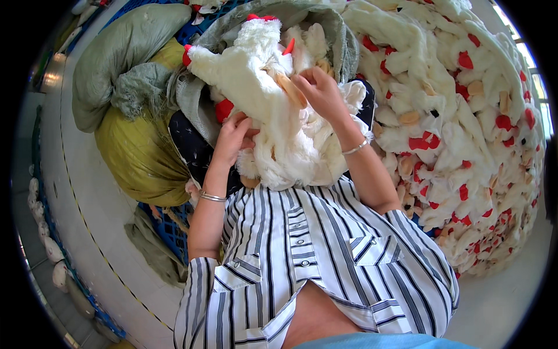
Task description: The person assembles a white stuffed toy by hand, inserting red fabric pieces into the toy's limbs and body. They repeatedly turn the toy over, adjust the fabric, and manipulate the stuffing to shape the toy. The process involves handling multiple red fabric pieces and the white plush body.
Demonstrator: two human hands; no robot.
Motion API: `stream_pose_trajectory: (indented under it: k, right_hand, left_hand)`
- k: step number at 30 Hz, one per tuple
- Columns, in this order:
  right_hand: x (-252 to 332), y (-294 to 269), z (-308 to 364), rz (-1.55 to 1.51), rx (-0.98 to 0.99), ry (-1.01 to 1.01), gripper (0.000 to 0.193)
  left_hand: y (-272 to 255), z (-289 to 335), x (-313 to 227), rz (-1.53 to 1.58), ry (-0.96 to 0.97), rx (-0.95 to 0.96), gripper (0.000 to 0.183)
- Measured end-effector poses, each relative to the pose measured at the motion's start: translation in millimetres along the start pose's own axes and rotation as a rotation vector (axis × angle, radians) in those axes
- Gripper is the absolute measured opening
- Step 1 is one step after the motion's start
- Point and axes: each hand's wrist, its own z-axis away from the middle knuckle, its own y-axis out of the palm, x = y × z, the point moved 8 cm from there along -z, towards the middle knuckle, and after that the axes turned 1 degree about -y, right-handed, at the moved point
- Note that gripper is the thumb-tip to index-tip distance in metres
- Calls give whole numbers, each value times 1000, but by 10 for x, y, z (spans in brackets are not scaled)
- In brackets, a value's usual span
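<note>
An unstuffed white plush skin (241, 78) with red tips lies across my lap, draped over more white fluffy plush. My right hand (321, 96) is closed in a pinch at the upper right edge of a tan fabric flap (289, 90) on the skin. Lower on the left, my left hand (233, 138) has its fingers curled into the skin's edge; part of the fingertips is hidden in the pile. Just above that hand shows a red patch (224, 109).
To my right rises a large heap of white plush skins (453, 128) with red and tan parts. A grey-green woven sack (343, 38) gapes open beyond my lap, with plush inside. Full sacks, olive-yellow (136, 151) and grey-green (122, 52), stand at left. Blue plastic crates (168, 230) show below them.
</note>
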Motion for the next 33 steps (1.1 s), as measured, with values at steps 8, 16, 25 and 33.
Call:
stream_pose_trajectory:
  k: [8, 16, 25, 33]
  right_hand:
    - [114, 939, -428, 545, 532, 73, 50]
    - [892, 363, -710, -204, 73, -289, 25]
    - [1616, -33, -1339, -372, 41, -395, 35]
    - [-560, 951, -475, -72, 542, 249, 72]
  left_hand:
    - [470, -11, -125, -105, 163, 143, 46]
    - [-89, 393, -551, 46, 301, -91, 43]
    - [-356, 165, -420, 202, 191, -120, 32]
    - [-439, -153, 515, 520, 151, -9, 27]
